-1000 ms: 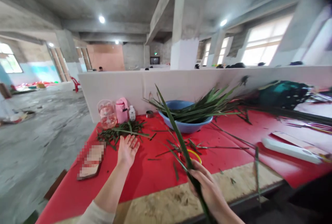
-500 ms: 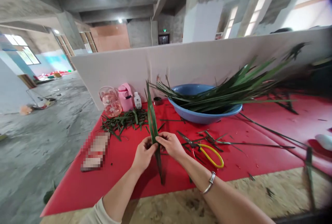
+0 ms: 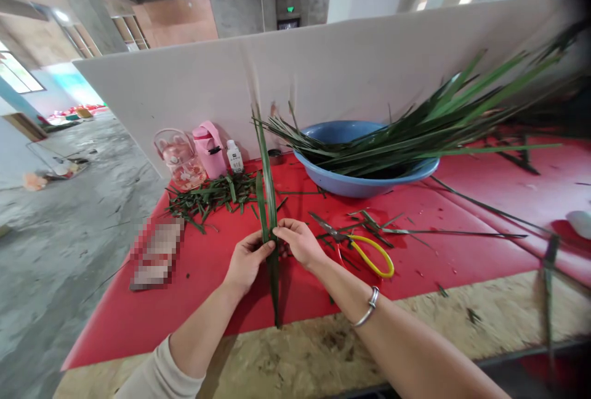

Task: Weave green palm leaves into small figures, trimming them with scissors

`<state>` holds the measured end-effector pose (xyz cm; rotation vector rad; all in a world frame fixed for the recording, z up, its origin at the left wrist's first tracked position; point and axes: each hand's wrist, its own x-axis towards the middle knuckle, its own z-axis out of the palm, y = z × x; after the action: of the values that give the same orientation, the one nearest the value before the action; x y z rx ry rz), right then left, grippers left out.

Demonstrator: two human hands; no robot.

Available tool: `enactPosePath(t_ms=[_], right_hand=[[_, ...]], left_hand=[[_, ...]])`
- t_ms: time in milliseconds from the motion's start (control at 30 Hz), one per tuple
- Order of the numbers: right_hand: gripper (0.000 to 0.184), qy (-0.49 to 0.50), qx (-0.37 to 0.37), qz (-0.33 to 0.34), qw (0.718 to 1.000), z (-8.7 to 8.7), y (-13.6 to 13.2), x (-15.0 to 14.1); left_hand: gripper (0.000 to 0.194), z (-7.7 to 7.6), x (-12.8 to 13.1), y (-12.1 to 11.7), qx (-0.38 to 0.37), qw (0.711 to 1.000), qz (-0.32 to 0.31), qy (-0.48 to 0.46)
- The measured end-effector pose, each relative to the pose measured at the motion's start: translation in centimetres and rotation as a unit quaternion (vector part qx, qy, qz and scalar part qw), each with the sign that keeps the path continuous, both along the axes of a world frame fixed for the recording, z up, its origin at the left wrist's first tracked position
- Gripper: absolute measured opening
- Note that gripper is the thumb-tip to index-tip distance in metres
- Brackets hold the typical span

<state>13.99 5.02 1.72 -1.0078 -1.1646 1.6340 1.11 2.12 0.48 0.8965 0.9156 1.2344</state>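
Long green leaf strips stand nearly upright between my hands, over the red table covering. My left hand is closed on them from the left, thumb pressed across the front. From the right, my right hand pinches them at about the same height; some of its fingertips are hidden behind the leaf. The upper ends are spread into separate strips, while the lower end tapers down toward the table's front edge. Scissors with yellow and red handles lie just right of my right hand, among leaf scraps.
A blue basin holds a heap of long leaves that jut far to the right. Cut leaf pieces lie before a pink jug, a pink bottle and a white bottle. A pale board stands behind.
The upper leaf strips, close together before, are now spread apart, with a shorter one on the left. Both hands still grip the leaf. The view has tilted downward.
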Motion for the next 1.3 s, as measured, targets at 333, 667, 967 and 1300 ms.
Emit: enactPosePath(t_ms=[333, 667, 967, 1300], right_hand=[[0.024, -0.148, 0.079, 0.006, 0.986, 0.0, -0.5, -0.4], [0.027, -0.135, 0.138, -0.004, 0.981, -0.6, -0.7, -0.8], [0.028, -0.148, 0.17, -0.05, 0.973, -0.9, -0.5, -0.9], [0.058, -0.384, 0.406, -0.226, 0.798, 0.6, 0.1, -0.1]], left_hand=[[0.03, 0.0, -0.2, 0.6, -0.02, 0.999, 0.028, -0.014], [0.03, -0.2, -0.1, 0.5, -0.04, 0.994, 0.061, -0.081], [0.031, 0.4, 0.6, -0.2, -0.045, 0.993, 0.047, -0.097], [0.033, -0.7, 1.0, 0.0, -0.032, 0.997, 0.066, -0.018]])
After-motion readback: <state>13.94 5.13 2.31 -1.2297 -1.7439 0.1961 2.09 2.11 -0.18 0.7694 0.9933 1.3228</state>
